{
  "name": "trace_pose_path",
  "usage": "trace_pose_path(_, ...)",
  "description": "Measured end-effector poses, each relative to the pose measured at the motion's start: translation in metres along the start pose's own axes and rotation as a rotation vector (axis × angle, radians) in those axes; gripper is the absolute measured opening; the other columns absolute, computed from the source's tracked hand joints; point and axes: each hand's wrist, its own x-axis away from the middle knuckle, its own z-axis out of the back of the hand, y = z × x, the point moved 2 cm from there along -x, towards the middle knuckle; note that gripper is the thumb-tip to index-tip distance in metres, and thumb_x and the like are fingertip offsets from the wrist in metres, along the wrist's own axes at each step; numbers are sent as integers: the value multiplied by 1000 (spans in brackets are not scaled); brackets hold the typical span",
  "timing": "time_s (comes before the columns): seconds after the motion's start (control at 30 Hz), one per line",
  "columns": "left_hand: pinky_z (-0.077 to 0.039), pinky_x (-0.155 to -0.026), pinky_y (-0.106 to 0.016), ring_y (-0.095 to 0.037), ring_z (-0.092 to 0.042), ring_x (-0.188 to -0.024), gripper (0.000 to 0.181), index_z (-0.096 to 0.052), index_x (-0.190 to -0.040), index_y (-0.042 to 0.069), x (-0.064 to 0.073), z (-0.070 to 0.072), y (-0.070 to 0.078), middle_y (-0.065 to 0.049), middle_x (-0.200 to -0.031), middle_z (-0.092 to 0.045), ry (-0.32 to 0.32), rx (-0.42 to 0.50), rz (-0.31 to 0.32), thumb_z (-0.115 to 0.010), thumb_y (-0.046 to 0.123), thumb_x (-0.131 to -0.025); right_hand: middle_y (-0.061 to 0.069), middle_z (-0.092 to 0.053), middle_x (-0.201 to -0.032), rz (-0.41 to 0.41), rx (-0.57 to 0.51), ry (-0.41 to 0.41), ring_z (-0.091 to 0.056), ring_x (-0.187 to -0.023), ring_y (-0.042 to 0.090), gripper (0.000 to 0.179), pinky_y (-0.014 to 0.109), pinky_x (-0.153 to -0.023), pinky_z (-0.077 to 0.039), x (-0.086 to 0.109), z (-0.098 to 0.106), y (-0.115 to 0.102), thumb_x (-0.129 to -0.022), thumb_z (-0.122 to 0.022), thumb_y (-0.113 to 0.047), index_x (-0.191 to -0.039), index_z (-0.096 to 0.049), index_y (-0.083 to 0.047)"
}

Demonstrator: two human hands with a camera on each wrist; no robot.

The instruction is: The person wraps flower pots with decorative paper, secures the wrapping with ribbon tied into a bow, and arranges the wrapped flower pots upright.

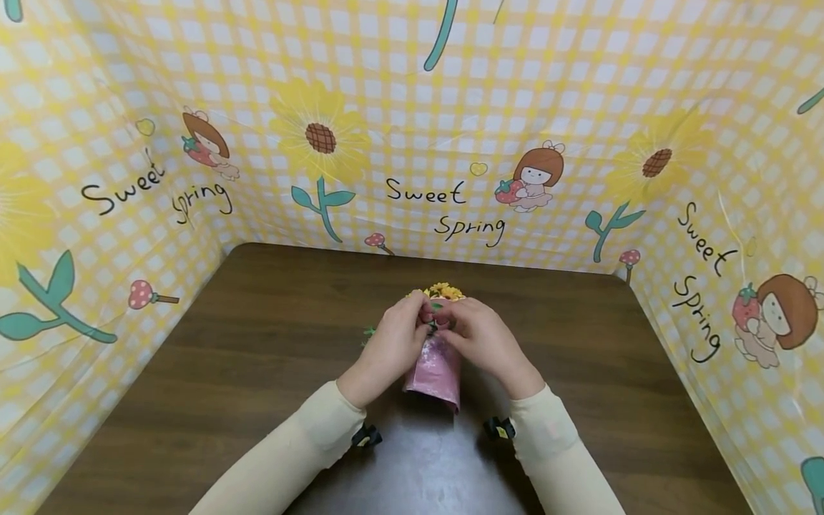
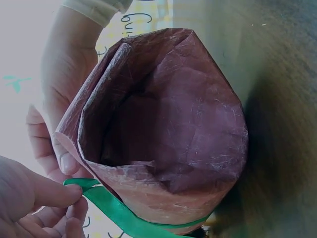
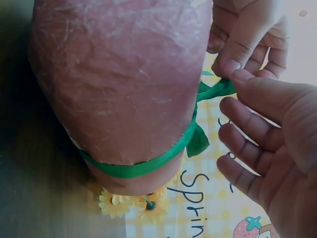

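Observation:
A pink paper-wrapped bouquet (image 1: pixel 438 372) lies on the table, its wide open end toward me and yellow flowers (image 1: pixel 444 290) at the far end. Around its narrower part runs a green ribbon (image 3: pixel 131 170). My left hand (image 1: pixel 395 340) pinches the ribbon (image 2: pixel 106 203) by thumb and fingers. Opposite it, my right hand (image 1: pixel 486 340) has thumb and index finger at the same twisted stretch, its other fingers spread apart in the right wrist view. The thumbs nearly meet there. Inside the wrapper (image 2: pixel 188 114), only creased paper shows.
A dark wooden table (image 1: pixel 270 343) carries the bouquet. Yellow checked cloth (image 1: pixel 412 143) with printed flowers and figures walls in the back and both sides. Green sprigs (image 1: pixel 369 332) stick out left of the bouquet. Small black devices (image 1: pixel 367 435) sit at both wrists.

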Motion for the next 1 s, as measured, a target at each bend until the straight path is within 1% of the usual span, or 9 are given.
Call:
trace_pose_path(0.13, -53, -72, -29, -15, -57, -86, 30, -53, -103, 11, -1, 0, 1, -2, -96, -56, 15, 18, 1, -74, -6, -89, -4, -73, -100, 11, -3, 32, -65, -93, 15, 17, 36, -81, -55, 0, -1, -2, -87, -82, -13, -104, -78, -16)
trace_pose_path(0.23, -53, -74, -29, -15, -56, -88, 31, -52, -103, 11, -2, 0, 1, -2, -98, -54, 14, 13, -12, -74, -5, -89, -5, -73, -95, 25, 17, 47, -65, -91, 13, 13, 36, -81, -55, -1, -2, -3, -87, -82, -13, -99, -78, -17)
trace_pose_path(0.33, -54, -76, -29, -16, -58, -91, 29, -54, -105, 11, -3, 1, 0, -3, -101, -55, -1, 12, -32, -72, -6, -89, -6, -72, -91, 30, 50, 55, -64, -89, 12, 8, 35, -80, -55, -2, -2, -4, -88, -82, -14, -92, -77, -18)
trace_pose_path(0.4, -55, -79, -31, -17, -60, -94, 26, -57, -108, 9, -6, 2, -2, -4, -103, -57, -21, 19, -28, -70, -6, -91, -7, -71, -90, 17, 67, 62, -63, -88, 11, 7, 34, -78, -55, -1, -2, -3, -88, -82, -16, -90, -76, -19)
trace_pose_path(0.47, -56, -80, -34, -19, -62, -96, 23, -59, -111, 7, -11, 3, -8, -7, -106, -61, -37, 26, -1, -66, -5, -94, -8, -68, -88, -7, 85, 70, -60, -87, 11, 7, 33, -76, -53, 0, -2, -2, -89, -82, -19, -89, -75, -20)
trace_pose_path(0.6, -57, -82, -40, -24, -65, -100, 24, -61, -121, 5, -24, 3, -28, -12, -114, -67, -94, 19, 112, -63, 0, -97, -7, -61, -85, -66, 93, 78, -53, -84, 11, 8, 31, -71, -49, 1, -1, 2, -90, -81, -23, -89, -73, -20)
trace_pose_path(0.73, -57, -88, -44, -28, -67, -106, 32, -60, -129, 5, -34, -2, -49, -16, -122, -69, -181, -21, 195, -66, 8, -98, -6, -60, -85, -101, 88, 75, -52, -83, 12, 9, 31, -71, -48, 1, -1, 3, -92, -79, -24, -89, -72, -20)
trace_pose_path(0.87, -56, -93, -44, -27, -67, -110, 32, -61, -128, 7, -39, -9, -61, -12, -121, -71, -242, -30, 232, -70, 12, -97, -7, -61, -87, -123, 74, 68, -53, -85, 12, 8, 31, -72, -49, 1, -2, 4, -93, -78, -25, -89, -72, -20)
trace_pose_path(1.0, -57, -88, -40, -22, -69, -101, 26, -64, -121, 9, -42, -15, -65, -7, -108, -73, -250, -9, 228, -71, 12, -96, -7, -61, -87, -133, 62, 77, -53, -85, 12, 9, 31, -72, -48, 1, -1, 6, -92, -78, -25, -89, -72, -20)
